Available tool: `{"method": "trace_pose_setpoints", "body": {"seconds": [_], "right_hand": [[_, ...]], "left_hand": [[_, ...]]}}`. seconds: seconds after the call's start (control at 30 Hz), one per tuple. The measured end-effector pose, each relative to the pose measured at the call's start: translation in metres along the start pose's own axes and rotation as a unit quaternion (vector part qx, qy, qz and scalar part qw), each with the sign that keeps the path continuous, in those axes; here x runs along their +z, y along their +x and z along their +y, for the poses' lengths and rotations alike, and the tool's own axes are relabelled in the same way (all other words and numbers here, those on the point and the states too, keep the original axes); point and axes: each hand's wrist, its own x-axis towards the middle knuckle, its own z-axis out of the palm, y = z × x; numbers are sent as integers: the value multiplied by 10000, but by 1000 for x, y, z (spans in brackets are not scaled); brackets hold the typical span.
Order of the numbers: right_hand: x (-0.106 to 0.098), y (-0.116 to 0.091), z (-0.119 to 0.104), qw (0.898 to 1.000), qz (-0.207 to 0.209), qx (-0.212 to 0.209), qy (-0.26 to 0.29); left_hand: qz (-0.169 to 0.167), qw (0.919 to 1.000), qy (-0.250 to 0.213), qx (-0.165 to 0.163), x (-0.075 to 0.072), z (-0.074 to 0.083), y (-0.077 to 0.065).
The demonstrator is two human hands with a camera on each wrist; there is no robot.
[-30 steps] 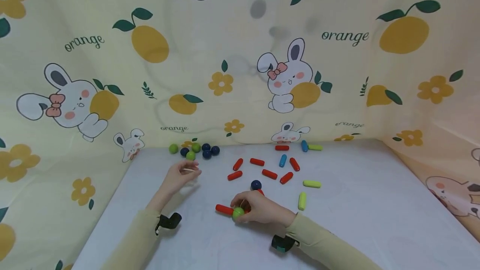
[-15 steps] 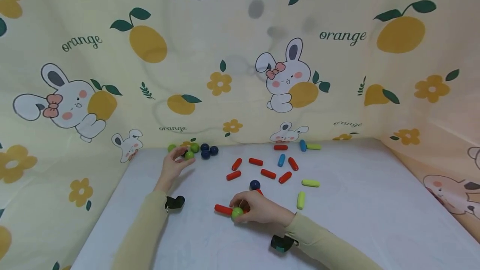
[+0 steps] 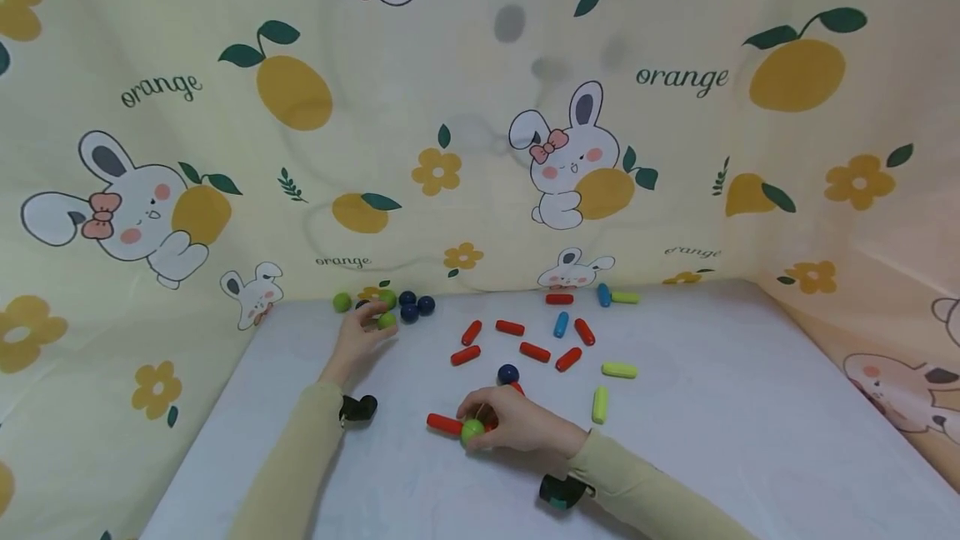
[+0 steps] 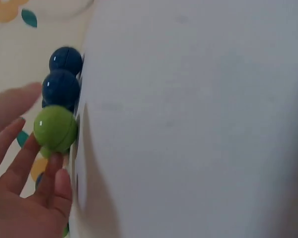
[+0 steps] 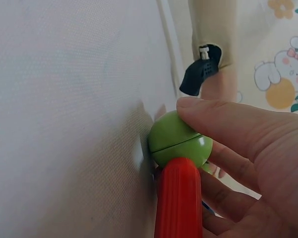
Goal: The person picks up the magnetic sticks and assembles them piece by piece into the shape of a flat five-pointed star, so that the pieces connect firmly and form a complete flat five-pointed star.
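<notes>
My left hand (image 3: 357,343) is at the back left, thumb and fingertips around a green ball (image 3: 386,321). In the left wrist view this glossy ball (image 4: 55,129) sits between my fingers, in front of blue balls (image 4: 61,88). My right hand (image 3: 528,423), front centre, pinches another green ball (image 3: 472,432) between thumb and fingers. A red stick (image 3: 444,423) points left from that ball; more red shows behind my fingers. In the right wrist view a red stick (image 5: 180,198) meets the grooved ball (image 5: 179,141). Just behind this hand is a dark blue ball (image 3: 507,374) against a partly hidden red stick.
Further green balls (image 3: 342,302) and dark blue balls (image 3: 426,306) lie along the back left of the white table (image 3: 675,457). Several red sticks (image 3: 535,352), blue sticks (image 3: 561,324) and yellow-green sticks (image 3: 618,370) are scattered at centre right. A printed curtain (image 3: 465,107) stands behind.
My left hand has reached to the back balls, closed around a green one and shifted it slightly right and nearer. My right hand keeps its grip in place.
</notes>
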Motion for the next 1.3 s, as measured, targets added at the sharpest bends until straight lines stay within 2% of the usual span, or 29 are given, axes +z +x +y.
{"method": "trace_pose_setpoints", "body": {"seconds": [0.1, 0.2, 0.4, 0.63, 0.83, 0.9, 1.1, 1.2, 1.3], "right_hand": [[0, -1, -1, 10000, 2, 17, -11], [0, -2, -2, 10000, 18, 58, 19], [1, -2, -1, 9999, 30, 133, 4], [0, -4, 1, 9999, 103, 132, -2], [0, -3, 1, 9999, 85, 63, 18], [-1, -3, 1, 10000, 83, 46, 32], [0, -3, 1, 9999, 140, 76, 51], [1, -2, 1, 9998, 160, 94, 56], [1, -2, 0, 9997, 168, 106, 104]], "left_hand": [[-170, 9993, -123, -309, 5, 0, -5], [-252, 9987, -108, -437, 11, 3, -12], [-370, 9987, 296, -209, 17, 7, -24], [-626, 9963, -320, -501, 24, 18, -50], [-600, 9937, -419, -846, 24, 24, -78], [-653, 9914, -600, -961, 23, 23, -86], [-1304, 9784, -1246, -1005, 22, 23, -108], [-1591, 9729, -1328, -1026, 21, 26, -117], [-1710, 9722, -1244, -1007, 22, 30, -125]]}}
